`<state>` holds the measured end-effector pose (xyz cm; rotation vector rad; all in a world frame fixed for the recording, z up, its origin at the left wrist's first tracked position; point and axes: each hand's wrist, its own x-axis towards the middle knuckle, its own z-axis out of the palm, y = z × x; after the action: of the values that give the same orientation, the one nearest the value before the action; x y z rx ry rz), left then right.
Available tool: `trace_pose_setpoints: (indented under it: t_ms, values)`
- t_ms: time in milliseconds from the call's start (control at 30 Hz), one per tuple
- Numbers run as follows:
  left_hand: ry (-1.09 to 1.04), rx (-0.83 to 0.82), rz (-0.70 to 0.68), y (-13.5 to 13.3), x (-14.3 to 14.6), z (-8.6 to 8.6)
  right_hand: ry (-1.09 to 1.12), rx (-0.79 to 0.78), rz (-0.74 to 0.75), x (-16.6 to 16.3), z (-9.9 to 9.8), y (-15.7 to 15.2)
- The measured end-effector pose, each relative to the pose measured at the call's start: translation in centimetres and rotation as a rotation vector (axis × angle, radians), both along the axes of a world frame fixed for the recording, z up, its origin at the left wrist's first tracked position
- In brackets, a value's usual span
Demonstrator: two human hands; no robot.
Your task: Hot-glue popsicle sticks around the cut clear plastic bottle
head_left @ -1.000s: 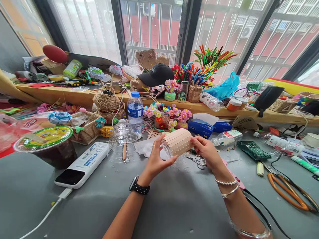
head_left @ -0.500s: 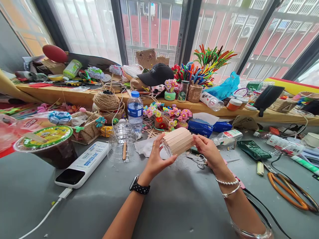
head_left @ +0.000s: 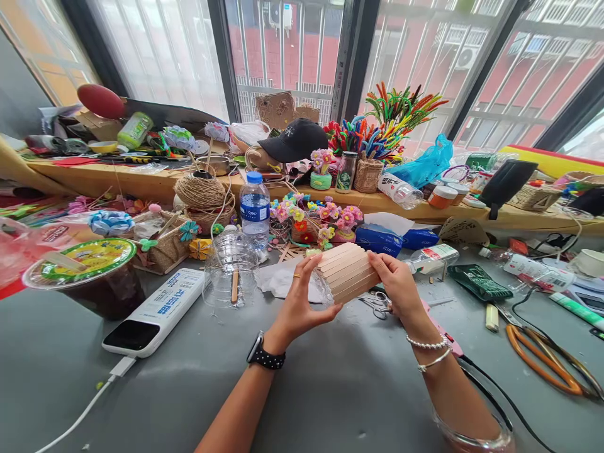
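Both hands hold a clear plastic cup clad in pale wooden craft sticks [head_left: 346, 272], lying on its side above the grey table [head_left: 302, 390]. My left hand [head_left: 302, 302] grips its open left end, thumb under and fingers over. My right hand [head_left: 399, 286] pinches the right end with closed fingers. A black watch sits on my left wrist, bead bracelets on my right.
A cut clear bottle half [head_left: 231, 267] with a stick inside, a water bottle [head_left: 255, 211], a white power bank [head_left: 153, 311] with cable, small scissors [head_left: 377, 302], orange-handled scissors [head_left: 542, 358], twine ball [head_left: 201, 192], paper plate [head_left: 78, 261] and crowded shelf of pipe cleaners [head_left: 387, 123].
Both hands have lifted the stick-clad cup slightly and shifted it a little to the right, tilting it. Nothing else on the table has moved.
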<state>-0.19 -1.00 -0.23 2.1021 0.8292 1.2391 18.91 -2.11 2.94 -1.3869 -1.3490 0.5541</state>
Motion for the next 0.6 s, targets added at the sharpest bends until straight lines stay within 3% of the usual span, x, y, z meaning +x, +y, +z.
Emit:
trace_pose_setpoints:
  t_ms: [400,600]
  values:
    - [0.04,0.064,0.008,-0.27,0.26,0.19,-0.068,0.01,-0.047,-0.19,0.01,-0.08]
    - [0.008,0.004,-0.074,-0.43,0.49,0.05,-0.117,0.069,-0.146,-0.67,0.31,-0.45]
